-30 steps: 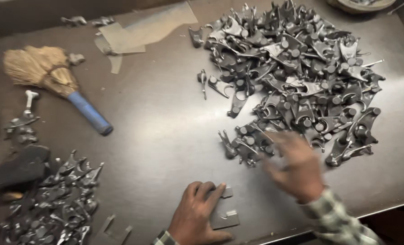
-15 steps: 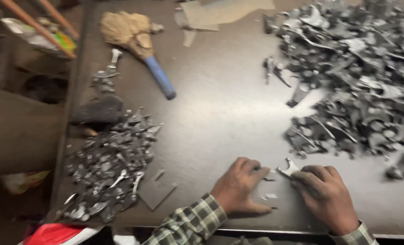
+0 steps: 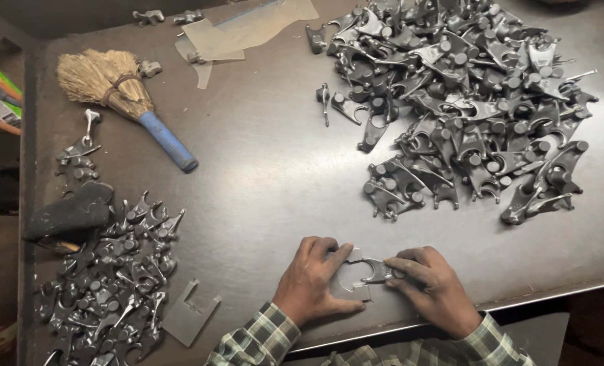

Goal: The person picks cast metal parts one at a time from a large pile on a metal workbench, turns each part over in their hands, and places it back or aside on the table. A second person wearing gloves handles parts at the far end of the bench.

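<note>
My left hand (image 3: pixel 312 281) lies flat near the table's front edge and presses down a flat grey metal gauge plate (image 3: pixel 351 285) with a rounded notch. My right hand (image 3: pixel 432 288) grips a small dark forked metal part (image 3: pixel 376 270) and holds it against that plate. Both wrists wear checked sleeves. A big heap of the same dark forked parts (image 3: pixel 465 102) covers the far right of the table. A smaller heap of such parts (image 3: pixel 112 278) lies at the front left.
A straw hand brush with a blue handle (image 3: pixel 129 102) lies at the back left. Another flat notched plate (image 3: pixel 190 315) sits beside the left heap, a dark block (image 3: pixel 68 217) behind it. Clear plastic sheet (image 3: pixel 248 27) lies at the back. The metal table (image 3: pixel 261 176) ends just before my wrists.
My right hand came back from the big heap to the front edge with one forked part. Both hands now meet at the gauge plate. The camera swung left, then back.
</note>
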